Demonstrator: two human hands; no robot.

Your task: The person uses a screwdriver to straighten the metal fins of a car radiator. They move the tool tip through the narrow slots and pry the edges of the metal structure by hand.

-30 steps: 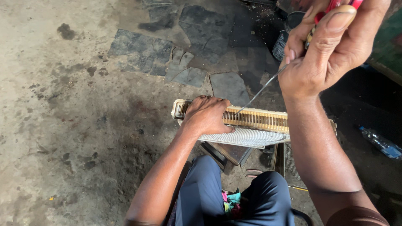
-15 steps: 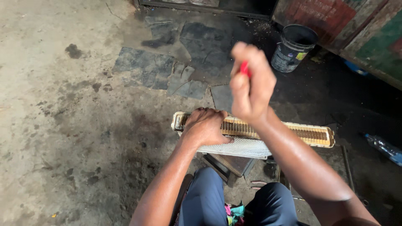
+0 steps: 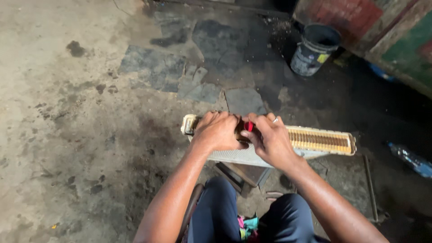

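Note:
A long, narrow finned radiator core [image 3: 321, 140] with yellowish fins and a cream end cap stands on edge in front of my knees. My left hand [image 3: 217, 131] presses down on its left part. My right hand [image 3: 269, 136] sits beside it on the core's top, closed around a red-handled tool [image 3: 248, 126]. Only a bit of the red handle shows between the two hands; the tool's shaft is hidden.
A dark bucket [image 3: 313, 49] stands at the back right near a painted wall. A plastic bottle [image 3: 410, 159] lies at the right edge. A thin metal rod [image 3: 370, 188] lies on the stained concrete floor [image 3: 67, 135]. A small block [image 3: 243, 173] sits under the core.
My right hand came down from high up near the camera and now rests on the core next to my left hand. The view has shifted so the bucket shows.

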